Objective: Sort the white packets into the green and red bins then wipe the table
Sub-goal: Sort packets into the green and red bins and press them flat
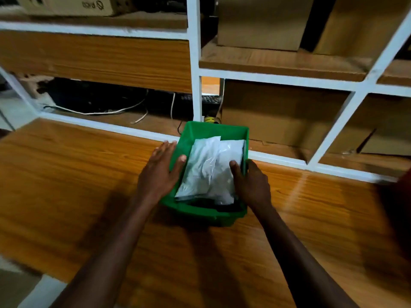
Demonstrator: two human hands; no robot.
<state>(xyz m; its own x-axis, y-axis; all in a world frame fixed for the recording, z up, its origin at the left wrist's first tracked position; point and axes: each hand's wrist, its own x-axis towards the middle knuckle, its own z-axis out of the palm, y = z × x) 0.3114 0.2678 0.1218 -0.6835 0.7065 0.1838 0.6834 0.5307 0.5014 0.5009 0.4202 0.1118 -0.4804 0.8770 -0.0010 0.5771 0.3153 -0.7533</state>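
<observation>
A green bin stands on the wooden table, close to the shelf at the back. Two or three white packets lie overlapping inside it, and something dark shows beneath them at the near end. My left hand holds the bin's left wall, with its thumb over the rim inside and its fingers stretched along the outside. My right hand holds the right wall the same way, its thumb resting on a packet.
Behind the table rises a white-framed shelf with cardboard boxes, loose cables and a keyboard. At the right edge of the view is a blurred dark reddish shape. Bare tabletop lies to the left and in front of the bin.
</observation>
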